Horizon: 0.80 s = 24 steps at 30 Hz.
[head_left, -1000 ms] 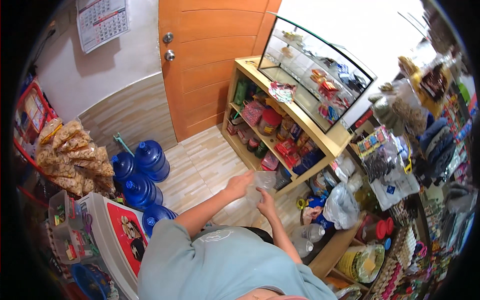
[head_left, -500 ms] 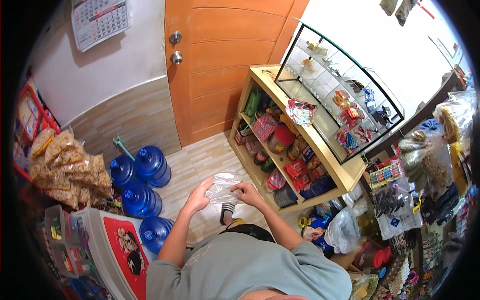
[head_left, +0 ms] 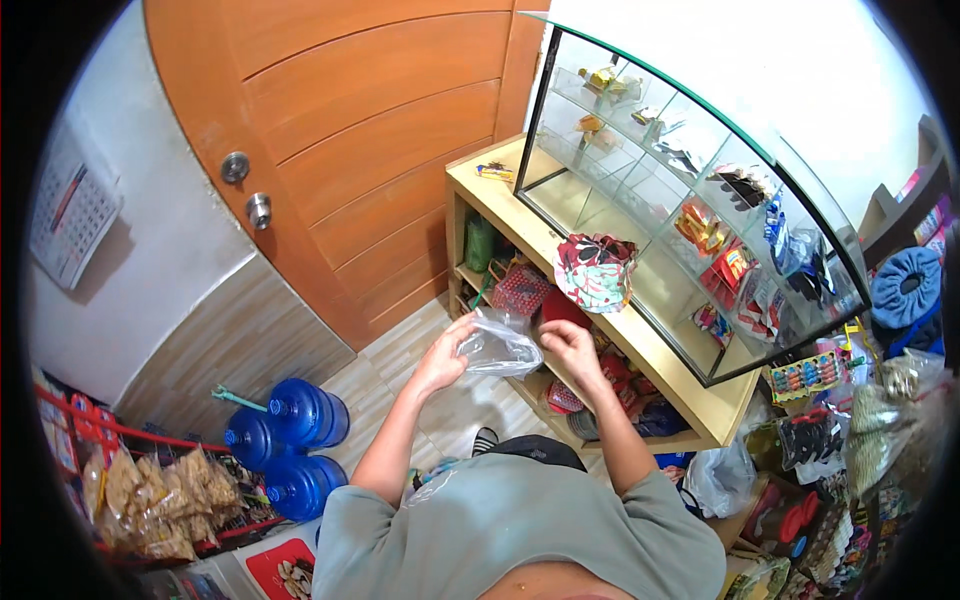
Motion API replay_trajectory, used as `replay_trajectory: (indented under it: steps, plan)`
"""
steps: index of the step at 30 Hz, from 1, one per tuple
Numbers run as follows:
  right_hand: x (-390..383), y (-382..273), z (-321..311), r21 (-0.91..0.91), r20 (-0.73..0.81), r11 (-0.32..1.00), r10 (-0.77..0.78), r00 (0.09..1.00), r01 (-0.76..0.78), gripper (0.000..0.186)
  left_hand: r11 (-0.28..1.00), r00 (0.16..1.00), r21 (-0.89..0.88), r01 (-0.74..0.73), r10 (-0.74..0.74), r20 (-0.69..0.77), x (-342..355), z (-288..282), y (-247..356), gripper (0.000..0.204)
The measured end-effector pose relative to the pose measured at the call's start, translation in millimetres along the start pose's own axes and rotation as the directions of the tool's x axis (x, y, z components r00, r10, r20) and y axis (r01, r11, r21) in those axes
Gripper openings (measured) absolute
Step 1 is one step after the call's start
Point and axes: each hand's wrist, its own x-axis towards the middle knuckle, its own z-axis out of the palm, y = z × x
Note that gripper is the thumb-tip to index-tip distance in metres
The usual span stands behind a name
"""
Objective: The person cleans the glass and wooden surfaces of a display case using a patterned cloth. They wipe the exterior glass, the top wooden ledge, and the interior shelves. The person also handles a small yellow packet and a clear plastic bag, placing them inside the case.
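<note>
A clear plastic bag (head_left: 495, 345) hangs in front of me above the floor, its mouth spread partly apart. My left hand (head_left: 443, 357) grips it along its left edge, thumb and fingers closed on the film. Close to the bag's right edge is my right hand (head_left: 572, 350), its fingers loosely bent and slightly apart; I see nothing in them. A small gap seems to lie between those fingertips and the film. Beyond the right hand, a patterned cloth cap or bundle (head_left: 595, 272) rests on the light wooden shelf unit (head_left: 480, 185).
A glass display case (head_left: 640, 190) with small packets stands on the shelf unit. Blue water jugs (head_left: 318, 412) and bagged snacks (head_left: 165, 490) are at the left. An orange door (head_left: 370, 130) closes off the far side. Hanging goods and a plastic sack (head_left: 720, 478) crowd the right.
My view has turned right and nearer the display case. The bag has opened wider. My right hand has moved from pinching the bag to just beside its right edge.
</note>
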Motion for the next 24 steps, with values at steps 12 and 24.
replay_trajectory:
  steps: [12,24]
  plan:
    - [123.9,11.8,-26.9,-0.805,-0.446,0.531,-0.251,0.859,-0.263,0.048,0.997,0.999,0.081,0.008,-0.012,0.050,129.7,-64.4,-32.4,0.053]
    - [164.3,12.0,-20.4,-0.723,-0.591,0.620,-0.328,0.737,-0.304,0.029,0.992,0.954,0.006,-0.128,0.121,0.275,266.5,-107.5,-23.1,0.046]
